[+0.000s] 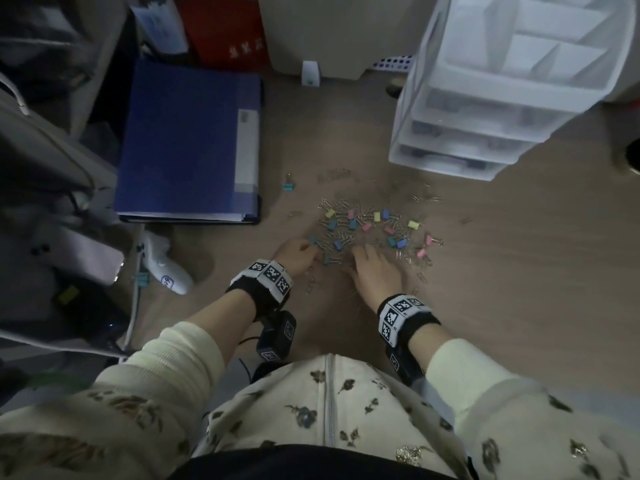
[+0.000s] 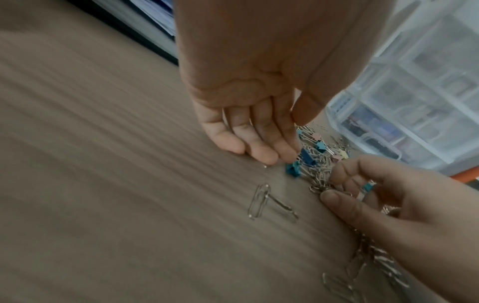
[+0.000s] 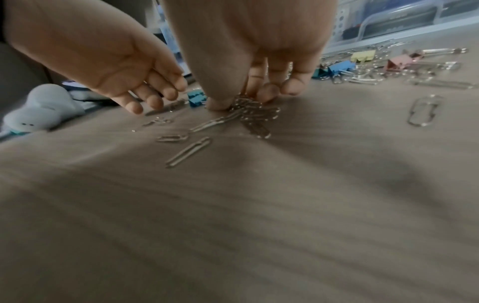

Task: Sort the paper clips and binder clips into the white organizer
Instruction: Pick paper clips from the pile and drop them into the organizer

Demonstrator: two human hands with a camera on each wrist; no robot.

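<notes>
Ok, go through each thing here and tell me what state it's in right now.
Right hand: thumb and fingers pinching a bunch of paper clips on the desk.
Left hand: fingers extended, touching a teal binder clip.
Binder clips: scattered loose on the desk.
White organizer: drawers shut, top tray open.
Blue binder: closed, lying flat.

Table (image 1: 502,271): matt wood grain, grey-brown, streaked along its length. Paper clips (image 3: 250,114): bare bright wire, shiny metal. Binder clips (image 1: 367,225): coloured painted bodies in pastel pink, yellow, blue and teal, with silvery wire handles. White organizer (image 1: 485,109): smooth plastic, frosted translucent drawers under a white top tray. Blue folder (image 1: 187,140): smooth cover, slight sheen, paper edges at its side. Sleeves (image 1: 180,355): soft cream ribbed knit cloth. Wrist bands (image 1: 263,282): black fabric with printed black-and-white tags.
</notes>
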